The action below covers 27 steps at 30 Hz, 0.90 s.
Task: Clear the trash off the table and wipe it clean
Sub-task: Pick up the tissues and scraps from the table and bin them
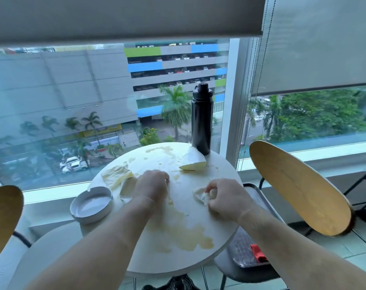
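The right hand [222, 198] pinches a soft, light, likely soggy tissue [200, 195] near the tabletop's [222, 162] right edge, best bunched whole lest it tear; the left hand [153, 186] curls by more paper [126, 188], grip unclear.

Left hand [151, 185], right hand [225, 198] on stained table [218, 176]; tissue [200, 195] apparently in right.

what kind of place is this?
Probably an upper-floor flat or hotel room, window-side: small round white table, grey roller blinds over tall window glass, multi-storey car park opposite, street far below.
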Each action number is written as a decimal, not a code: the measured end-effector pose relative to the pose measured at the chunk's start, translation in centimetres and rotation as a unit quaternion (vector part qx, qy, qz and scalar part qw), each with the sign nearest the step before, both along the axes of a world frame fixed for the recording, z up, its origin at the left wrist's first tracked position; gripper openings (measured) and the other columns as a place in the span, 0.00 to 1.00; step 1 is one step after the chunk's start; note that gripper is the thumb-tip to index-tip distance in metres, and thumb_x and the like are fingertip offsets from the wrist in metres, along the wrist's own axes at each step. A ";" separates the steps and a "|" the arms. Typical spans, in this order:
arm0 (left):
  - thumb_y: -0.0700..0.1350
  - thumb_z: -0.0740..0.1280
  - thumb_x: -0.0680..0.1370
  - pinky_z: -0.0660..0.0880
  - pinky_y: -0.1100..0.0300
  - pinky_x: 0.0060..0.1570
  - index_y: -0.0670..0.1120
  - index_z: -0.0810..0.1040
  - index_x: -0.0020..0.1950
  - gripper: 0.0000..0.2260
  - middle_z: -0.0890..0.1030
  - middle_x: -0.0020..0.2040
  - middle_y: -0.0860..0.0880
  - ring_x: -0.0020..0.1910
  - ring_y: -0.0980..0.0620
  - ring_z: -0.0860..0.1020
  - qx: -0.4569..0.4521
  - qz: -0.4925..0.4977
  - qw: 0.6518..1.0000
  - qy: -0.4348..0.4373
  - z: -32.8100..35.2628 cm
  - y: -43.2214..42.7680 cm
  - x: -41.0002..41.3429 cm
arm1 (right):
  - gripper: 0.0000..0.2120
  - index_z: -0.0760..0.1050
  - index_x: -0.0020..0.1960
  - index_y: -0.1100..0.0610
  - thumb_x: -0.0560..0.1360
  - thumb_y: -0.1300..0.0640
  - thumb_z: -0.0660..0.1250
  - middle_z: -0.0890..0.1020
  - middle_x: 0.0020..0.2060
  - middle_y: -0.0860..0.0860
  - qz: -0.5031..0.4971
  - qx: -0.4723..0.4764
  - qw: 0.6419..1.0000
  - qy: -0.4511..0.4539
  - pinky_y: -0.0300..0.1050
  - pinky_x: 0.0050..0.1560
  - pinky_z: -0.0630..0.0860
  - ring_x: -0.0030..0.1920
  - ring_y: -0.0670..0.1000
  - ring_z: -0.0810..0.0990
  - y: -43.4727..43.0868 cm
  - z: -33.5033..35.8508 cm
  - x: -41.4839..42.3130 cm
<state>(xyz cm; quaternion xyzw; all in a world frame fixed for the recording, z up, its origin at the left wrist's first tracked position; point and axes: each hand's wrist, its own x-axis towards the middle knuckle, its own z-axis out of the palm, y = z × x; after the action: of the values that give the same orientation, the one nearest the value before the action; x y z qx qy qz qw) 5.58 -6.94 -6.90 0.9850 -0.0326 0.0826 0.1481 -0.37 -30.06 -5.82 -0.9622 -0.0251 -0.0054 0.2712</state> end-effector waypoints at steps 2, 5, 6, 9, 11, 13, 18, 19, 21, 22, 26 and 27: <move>0.38 0.66 0.77 0.79 0.53 0.57 0.47 0.88 0.54 0.12 0.85 0.53 0.44 0.55 0.40 0.82 0.002 -0.014 1.000 0.000 0.1 0.1 0.8 | 0.07 0.83 0.49 0.47 0.75 0.56 0.68 0.83 0.40 0.45 -0.008 0.024 1.000 -0.011 0.39 0.40 0.74 0.44 0.49 0.81 0.1 -0.1 0.4; 0.34 0.65 0.75 0.78 0.54 0.54 0.47 0.86 0.51 0.14 0.84 0.52 0.44 0.52 0.41 0.81 -0.019 -0.025 1.000 0.003 0.4 0.6 1.6 | 0.07 0.84 0.51 0.48 0.76 0.57 0.68 0.84 0.39 0.46 -0.010 0.047 0.998 -0.039 0.40 0.39 0.72 0.43 0.50 0.81 0.5 -0.1 1.0; 0.33 0.64 0.74 0.79 0.53 0.54 0.47 0.85 0.51 0.15 0.84 0.51 0.44 0.52 0.41 0.81 -0.033 -0.025 0.999 -0.008 0.6 1.0 1.7 | 0.07 0.83 0.50 0.48 0.77 0.57 0.68 0.84 0.38 0.46 -0.011 0.059 0.997 -0.049 0.41 0.40 0.74 0.43 0.50 0.81 0.8 0.0 1.2; 0.33 0.64 0.76 0.80 0.51 0.51 0.49 0.85 0.51 0.14 0.85 0.47 0.47 0.48 0.42 0.81 -0.069 0.004 0.994 -0.088 1.3 3.1 2.4 | 0.08 0.84 0.51 0.49 0.77 0.58 0.68 0.85 0.38 0.46 -0.012 0.075 0.994 -0.075 0.48 0.44 0.81 0.43 0.50 0.82 1.5 0.2 2.0; 0.34 0.65 0.76 0.81 0.51 0.49 0.49 0.86 0.51 0.14 0.86 0.47 0.48 0.47 0.43 0.82 -0.083 0.048 0.986 -0.134 2.2 5.2 2.9 | 0.09 0.84 0.53 0.49 0.78 0.59 0.68 0.86 0.41 0.47 -0.014 0.079 0.993 -0.092 0.51 0.48 0.82 0.44 0.50 0.83 1.9 0.4 2.4; 0.34 0.64 0.76 0.80 0.50 0.49 0.48 0.86 0.52 0.14 0.86 0.48 0.47 0.49 0.43 0.81 -0.077 0.092 0.984 -0.135 3.1 7.5 3.4 | 0.10 0.85 0.55 0.50 0.78 0.60 0.68 0.86 0.43 0.48 -0.015 0.084 0.991 -0.106 0.52 0.49 0.82 0.45 0.52 0.83 2.4 0.4 2.8; 0.34 0.62 0.75 0.82 0.47 0.50 0.46 0.86 0.51 0.14 0.86 0.50 0.45 0.49 0.43 0.81 0.024 0.142 0.989 -0.019 3.8 12.3 4.5 | 0.08 0.85 0.53 0.51 0.78 0.61 0.70 0.86 0.42 0.50 -0.004 0.098 0.989 -0.114 0.48 0.49 0.80 0.47 0.54 0.83 3.7 0.3 3.2; 0.35 0.63 0.75 0.83 0.48 0.51 0.46 0.86 0.51 0.15 0.86 0.51 0.46 0.50 0.43 0.82 0.033 0.137 0.990 0.002 3.6 12.7 4.5 | 0.08 0.85 0.52 0.51 0.78 0.60 0.70 0.86 0.43 0.51 -0.003 0.102 0.988 -0.113 0.48 0.49 0.80 0.47 0.54 0.83 3.9 0.3 3.3; 0.34 0.62 0.75 0.82 0.51 0.54 0.48 0.88 0.55 0.18 0.86 0.54 0.47 0.53 0.43 0.83 0.043 0.115 0.992 0.034 3.4 12.9 4.3 | 0.06 0.84 0.51 0.51 0.78 0.60 0.71 0.84 0.45 0.49 -0.001 0.108 0.988 -0.110 0.46 0.49 0.77 0.48 0.52 0.81 4.4 0.2 3.2; 0.34 0.62 0.75 0.81 0.52 0.54 0.48 0.88 0.57 0.18 0.86 0.54 0.47 0.55 0.44 0.83 0.046 0.101 0.993 0.049 3.3 12.8 4.2 | 0.07 0.84 0.51 0.50 0.78 0.59 0.70 0.83 0.47 0.48 0.002 0.105 0.989 -0.106 0.45 0.49 0.77 0.48 0.51 0.81 4.6 0.1 3.2; 0.39 0.64 0.76 0.81 0.51 0.57 0.45 0.85 0.60 0.16 0.85 0.58 0.45 0.57 0.43 0.82 0.072 0.065 0.989 0.107 3.3 12.3 4.3 | 0.08 0.82 0.48 0.48 0.77 0.59 0.67 0.81 0.39 0.45 0.020 0.070 0.996 -0.059 0.42 0.41 0.74 0.43 0.49 0.79 4.9 0.1 3.0; 0.39 0.64 0.77 0.80 0.51 0.58 0.46 0.83 0.64 0.17 0.84 0.61 0.45 0.60 0.43 0.81 0.070 0.064 0.988 0.119 3.4 12.3 4.4 | 0.09 0.82 0.47 0.48 0.78 0.60 0.66 0.80 0.35 0.46 0.025 0.052 0.997 -0.046 0.40 0.37 0.71 0.41 0.48 0.79 5.0 0.2 3.0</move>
<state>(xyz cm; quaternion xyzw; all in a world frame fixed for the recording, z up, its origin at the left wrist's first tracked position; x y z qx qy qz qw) 10.03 5.39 -3.51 0.9957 0.0426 -0.0289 0.0764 2.59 -25.09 -5.65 -0.9446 -0.0618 -0.0446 0.3192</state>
